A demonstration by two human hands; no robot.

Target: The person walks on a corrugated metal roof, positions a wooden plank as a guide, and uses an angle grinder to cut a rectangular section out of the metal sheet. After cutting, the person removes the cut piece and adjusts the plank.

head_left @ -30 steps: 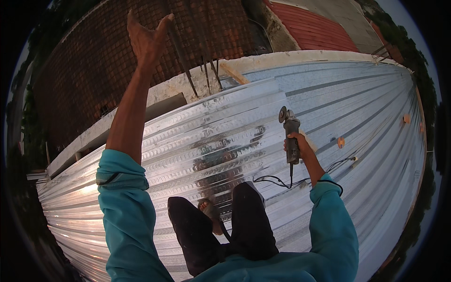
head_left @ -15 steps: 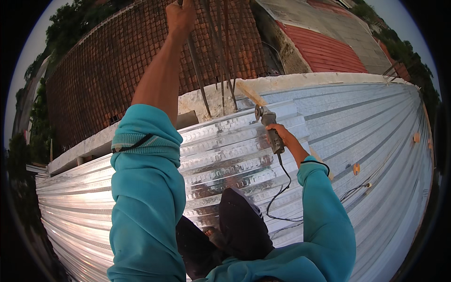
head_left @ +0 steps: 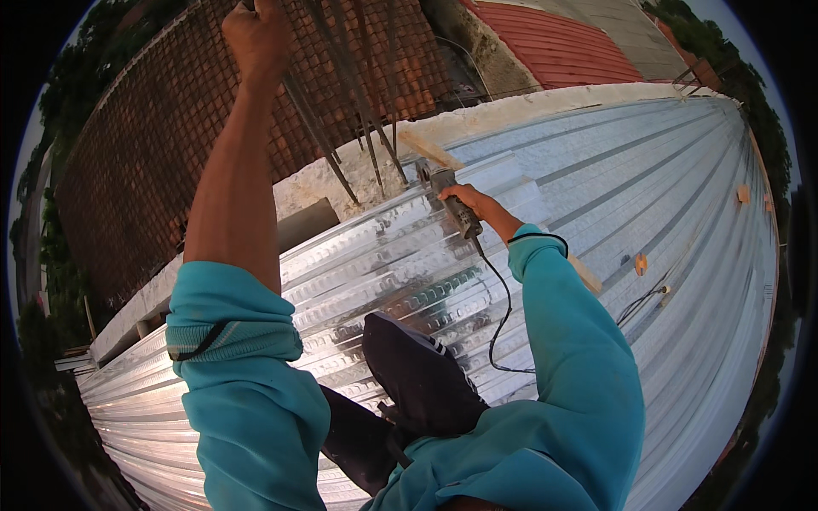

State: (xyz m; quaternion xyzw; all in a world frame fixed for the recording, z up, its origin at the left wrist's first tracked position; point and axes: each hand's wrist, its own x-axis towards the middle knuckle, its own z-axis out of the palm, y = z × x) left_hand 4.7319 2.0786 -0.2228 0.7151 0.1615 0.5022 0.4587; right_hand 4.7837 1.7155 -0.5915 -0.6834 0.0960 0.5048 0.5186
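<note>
My left hand (head_left: 256, 38) is raised at the top left, closed around a long steel rod (head_left: 328, 157), one of several rusty rods standing up from the concrete ledge (head_left: 298, 183). My right hand (head_left: 473, 202) grips a grey angle grinder (head_left: 442, 177), its disc end close to the base of the rods, above shiny ribbed metal sheeting (head_left: 400, 247). A black cord (head_left: 503, 289) hangs from the grinder's back end over the sheets. My dark-trousered legs are below, partly hidden by my sleeves.
Beyond the ledge lie a tiled roof (head_left: 145, 187) and a red corrugated roof (head_left: 554, 43). A timber piece (head_left: 430, 146) is beside the rods. An orange round item (head_left: 639, 263) and loose cable (head_left: 639, 307) lie on the sheeting to the right.
My left hand has gone from open to closed around a rod. My right hand has raised the grinder and moved it left, closer to the rods. The view has shifted slightly.
</note>
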